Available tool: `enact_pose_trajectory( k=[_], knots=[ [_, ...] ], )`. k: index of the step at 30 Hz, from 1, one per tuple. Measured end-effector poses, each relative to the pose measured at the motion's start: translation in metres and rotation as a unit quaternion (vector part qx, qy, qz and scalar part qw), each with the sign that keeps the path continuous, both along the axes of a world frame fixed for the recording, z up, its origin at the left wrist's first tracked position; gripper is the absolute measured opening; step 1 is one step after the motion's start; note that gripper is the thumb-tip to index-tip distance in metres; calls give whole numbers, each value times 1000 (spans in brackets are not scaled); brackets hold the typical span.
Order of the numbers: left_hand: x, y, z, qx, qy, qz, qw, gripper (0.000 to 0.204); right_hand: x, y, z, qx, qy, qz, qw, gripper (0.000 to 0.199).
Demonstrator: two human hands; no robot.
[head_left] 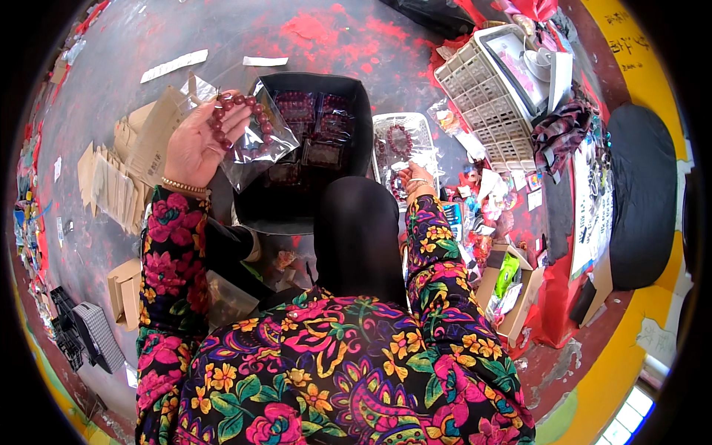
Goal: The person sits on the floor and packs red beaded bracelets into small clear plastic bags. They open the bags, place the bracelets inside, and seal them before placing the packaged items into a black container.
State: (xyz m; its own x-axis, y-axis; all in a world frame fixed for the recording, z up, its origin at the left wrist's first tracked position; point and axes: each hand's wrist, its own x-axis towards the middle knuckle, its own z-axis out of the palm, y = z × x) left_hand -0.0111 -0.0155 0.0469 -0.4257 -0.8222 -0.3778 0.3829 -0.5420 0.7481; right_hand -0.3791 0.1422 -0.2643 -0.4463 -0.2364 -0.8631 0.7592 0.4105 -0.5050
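Note:
My left hand point(199, 142) is raised, palm up, over the left side of a black bin. It holds a dark red bead bracelet point(265, 124), which loops off the fingers and lies against a clear plastic bag point(278, 148). Inside the black bin point(361, 111) lie several clear packets of dark red beads point(323, 153). My right hand point(417, 181) is at a white basket point(404, 119) to the right of the bin, fingers curled. Another dark red bead bracelet point(399, 139) lies in that basket. What the right fingers grip, if anything, is too small to tell.
Brown cardboard sleeves point(148, 137) are stacked on the left. A large pale crate point(482, 89) stands at the far right. Colourful wrappers point(495, 194) litter the floor on the right, near an opened carton point(519, 297). White paper strips point(174, 66) lie beyond the bin.

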Motion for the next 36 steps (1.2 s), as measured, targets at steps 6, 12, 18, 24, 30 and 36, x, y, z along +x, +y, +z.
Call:
enact_pose_trajectory(
  k=[6,12,18,24,30,36],
  knots=[
    [-3,0,-4,-3,11,-35,999,36,-5,-4,-1,-14,94,2,995,11],
    [8,-2,-9,-11,6,-44,999,35,-1,-27,58,-256,42,-25,966,16],
    [8,-1,-17,-5,102,-53,993,32,2,-29,178,-526,-29,105,843,14],
    [13,5,-12,-5,138,-39,990,27,27,-30,277,-621,-17,280,732,14],
    [20,-1,-21,-84,120,-79,986,26,59,-42,359,-564,-7,465,682,14],
    [13,-4,-49,-13,177,-195,965,39,131,-72,403,-500,-44,606,617,19]
  ],
)
